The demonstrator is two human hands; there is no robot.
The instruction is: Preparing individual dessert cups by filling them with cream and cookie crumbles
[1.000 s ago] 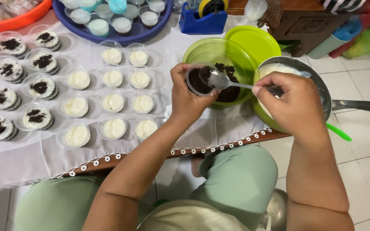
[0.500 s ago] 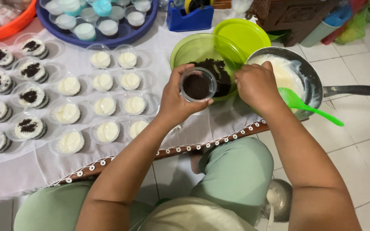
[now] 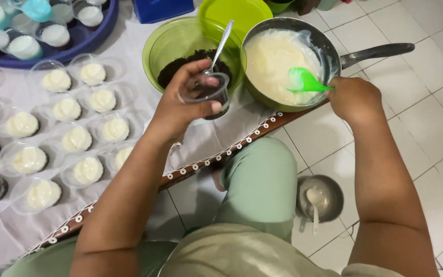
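My left hand (image 3: 180, 105) grips a small clear plastic cup (image 3: 210, 93) with dark crumbs at its bottom, held over the table's near edge, just in front of a green bowl (image 3: 165, 43) of dark crumbs. A metal spoon (image 3: 220, 47) leans in that bowl. My right hand (image 3: 354, 95) holds a green plastic spoon (image 3: 304, 82), its scoop dipped in the white cream inside a metal pan (image 3: 329, 43) with a dark handle.
Several clear cups of white cream (image 3: 85, 133) stand in rows on the white cloth (image 3: 201, 141) at left; some at the far left carry dark crumbs. A blue tray (image 3: 93, 36) of cups sits behind. On the tiled floor is a small metal bowl with a spoon (image 3: 319, 197).
My right hand left the metal spoon in the green bowl, moved right and took the green spoon in the pan. The cup stayed in my left hand. The view moved closer.
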